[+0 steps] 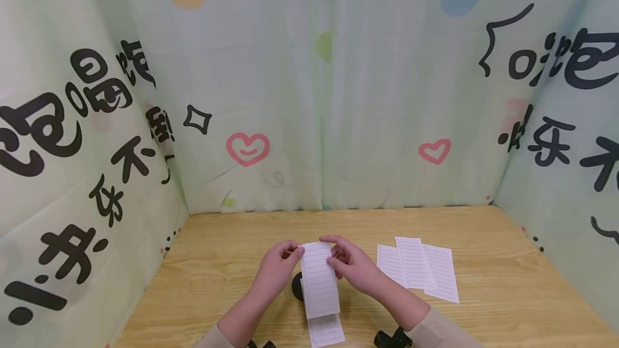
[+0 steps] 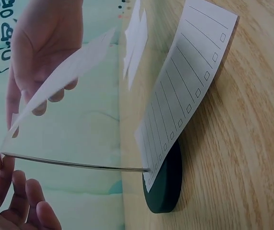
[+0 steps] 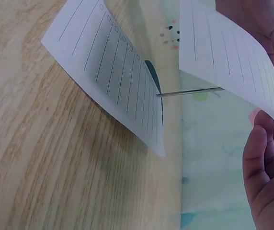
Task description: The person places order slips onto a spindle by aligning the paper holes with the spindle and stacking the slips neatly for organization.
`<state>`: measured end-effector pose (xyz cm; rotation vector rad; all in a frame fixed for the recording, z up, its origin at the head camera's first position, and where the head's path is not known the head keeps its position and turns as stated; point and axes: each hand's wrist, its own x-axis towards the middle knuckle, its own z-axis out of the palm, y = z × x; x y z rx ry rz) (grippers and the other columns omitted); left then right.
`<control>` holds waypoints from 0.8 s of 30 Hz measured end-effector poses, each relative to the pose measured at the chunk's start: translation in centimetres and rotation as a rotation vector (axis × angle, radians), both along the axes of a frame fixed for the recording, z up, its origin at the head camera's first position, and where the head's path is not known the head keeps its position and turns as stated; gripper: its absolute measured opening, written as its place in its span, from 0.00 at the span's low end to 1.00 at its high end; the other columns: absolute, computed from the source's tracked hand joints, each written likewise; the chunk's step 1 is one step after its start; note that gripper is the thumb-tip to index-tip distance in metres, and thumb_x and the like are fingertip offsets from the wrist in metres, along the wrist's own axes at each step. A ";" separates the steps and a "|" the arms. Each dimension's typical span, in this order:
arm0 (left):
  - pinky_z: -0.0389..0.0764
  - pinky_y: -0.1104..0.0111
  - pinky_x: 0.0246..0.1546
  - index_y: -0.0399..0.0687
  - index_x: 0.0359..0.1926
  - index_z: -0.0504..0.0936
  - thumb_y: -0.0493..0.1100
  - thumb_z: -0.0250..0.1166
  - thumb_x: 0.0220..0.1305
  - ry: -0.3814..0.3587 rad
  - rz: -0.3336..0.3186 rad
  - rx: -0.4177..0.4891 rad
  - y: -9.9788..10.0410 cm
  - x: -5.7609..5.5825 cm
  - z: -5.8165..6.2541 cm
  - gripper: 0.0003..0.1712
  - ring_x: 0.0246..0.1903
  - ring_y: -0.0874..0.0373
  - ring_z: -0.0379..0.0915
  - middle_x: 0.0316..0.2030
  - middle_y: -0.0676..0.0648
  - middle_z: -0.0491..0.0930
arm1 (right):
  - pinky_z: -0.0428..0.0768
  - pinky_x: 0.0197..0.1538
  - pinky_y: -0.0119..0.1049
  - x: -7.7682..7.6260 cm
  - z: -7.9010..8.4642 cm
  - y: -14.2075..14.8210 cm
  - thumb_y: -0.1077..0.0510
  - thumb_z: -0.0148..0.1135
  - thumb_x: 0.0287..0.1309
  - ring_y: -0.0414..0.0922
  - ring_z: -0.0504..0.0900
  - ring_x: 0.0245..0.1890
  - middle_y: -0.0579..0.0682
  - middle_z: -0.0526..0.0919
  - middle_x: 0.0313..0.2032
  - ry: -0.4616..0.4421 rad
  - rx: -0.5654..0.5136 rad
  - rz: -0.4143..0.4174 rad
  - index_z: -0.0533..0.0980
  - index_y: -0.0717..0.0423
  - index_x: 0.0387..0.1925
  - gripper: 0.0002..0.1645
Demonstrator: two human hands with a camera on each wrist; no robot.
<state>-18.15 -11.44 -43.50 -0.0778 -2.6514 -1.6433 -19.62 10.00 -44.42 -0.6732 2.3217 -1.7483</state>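
Observation:
Both hands hold up a white lined paper slip [image 1: 320,283] by its far end. My left hand [image 1: 278,267] pinches the left corner, my right hand [image 1: 355,266] the right edge. Under the slip stands a paper spike, a thin metal rod [image 2: 74,164] on a round black base [image 1: 297,287]. The rod's upper end meets the slip by the left fingertips; whether it has gone through, I cannot tell. Lower down, a second slip [image 2: 185,72] with lines and small boxes is pierced by the rod near one end and rests on the base, its other end curving away.
Several lined slips [image 1: 442,273] lie overlapping on the wooden table [image 1: 217,278] at the right. Black objects [image 1: 393,338] show by both wrists at the bottom edge. Printed curtains [image 1: 367,95] enclose the back and both sides.

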 end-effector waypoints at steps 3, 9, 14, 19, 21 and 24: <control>0.74 0.62 0.35 0.49 0.45 0.83 0.56 0.61 0.70 -0.005 0.003 0.005 -0.1 0.0 -0.1 0.17 0.40 0.53 0.71 0.43 0.48 0.79 | 0.78 0.30 0.39 0.1 0.1 -0.1 0.64 0.55 0.70 0.46 0.75 0.28 0.53 0.73 0.37 -0.009 0.001 0.000 0.67 0.54 0.68 0.27; 0.74 0.63 0.34 0.49 0.44 0.83 0.53 0.61 0.71 -0.013 -0.006 0.017 -0.1 0.0 -0.1 0.14 0.39 0.53 0.71 0.41 0.49 0.79 | 0.78 0.28 0.37 0.3 0.3 -0.3 0.65 0.55 0.70 0.47 0.75 0.27 0.53 0.73 0.37 -0.028 0.013 -0.009 0.67 0.55 0.68 0.27; 0.74 0.63 0.34 0.49 0.43 0.83 0.51 0.61 0.71 -0.016 -0.012 0.018 -0.2 0.0 0.0 0.12 0.39 0.53 0.71 0.40 0.49 0.79 | 0.78 0.26 0.38 0.2 0.3 -0.4 0.65 0.55 0.70 0.48 0.74 0.24 0.53 0.72 0.37 -0.043 0.011 -0.003 0.67 0.56 0.68 0.27; 0.73 0.63 0.34 0.48 0.41 0.83 0.50 0.61 0.71 -0.021 -0.018 0.018 -0.3 0.1 0.0 0.11 0.39 0.53 0.71 0.41 0.49 0.79 | 0.78 0.25 0.41 0.2 0.3 -0.4 0.65 0.55 0.70 0.48 0.74 0.23 0.53 0.72 0.37 -0.055 0.014 0.002 0.67 0.56 0.68 0.27; 0.74 0.63 0.34 0.47 0.41 0.83 0.49 0.61 0.71 -0.023 -0.024 0.010 -0.3 0.0 -0.2 0.11 0.39 0.53 0.72 0.41 0.49 0.79 | 0.78 0.24 0.43 0.2 0.3 -0.4 0.65 0.55 0.69 0.47 0.74 0.22 0.53 0.73 0.37 -0.058 0.024 0.003 0.67 0.55 0.68 0.27; 0.75 0.63 0.36 0.46 0.41 0.83 0.48 0.62 0.70 -0.025 -0.041 -0.010 -0.4 0.0 -0.4 0.10 0.40 0.53 0.73 0.41 0.49 0.79 | 0.78 0.23 0.43 0.2 0.1 -0.3 0.65 0.56 0.69 0.46 0.73 0.21 0.53 0.74 0.36 -0.068 0.043 0.012 0.67 0.56 0.67 0.27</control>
